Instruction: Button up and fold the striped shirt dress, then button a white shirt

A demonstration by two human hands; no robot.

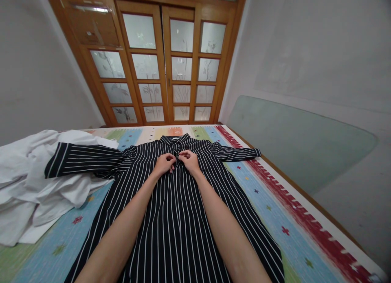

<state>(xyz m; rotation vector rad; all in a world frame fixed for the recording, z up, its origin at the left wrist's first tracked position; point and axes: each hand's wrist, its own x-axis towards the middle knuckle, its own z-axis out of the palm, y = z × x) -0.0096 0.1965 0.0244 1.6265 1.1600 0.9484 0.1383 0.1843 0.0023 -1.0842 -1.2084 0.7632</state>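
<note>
A black shirt with white stripes (171, 218) lies spread front side up, its collar (174, 139) at the far end and its sleeves stretched out to both sides. On the front placket, a little below the collar, my left hand (165, 163) pinches the shirt's edge between thumb and fingers. Close beside it, my right hand (188, 160) pinches the cloth from the other side. Both hands are closed, with fingertips almost meeting. Whether a button sits between them is too small to tell.
Heaped white cloth (39, 181) lies at the left, partly under the shirt's left sleeve. Beneath everything is a colourful patterned cover (259, 189). A pale green panel (299, 136) is on the right wall, and wooden glass-paned doors (166, 87) stand beyond the far edge.
</note>
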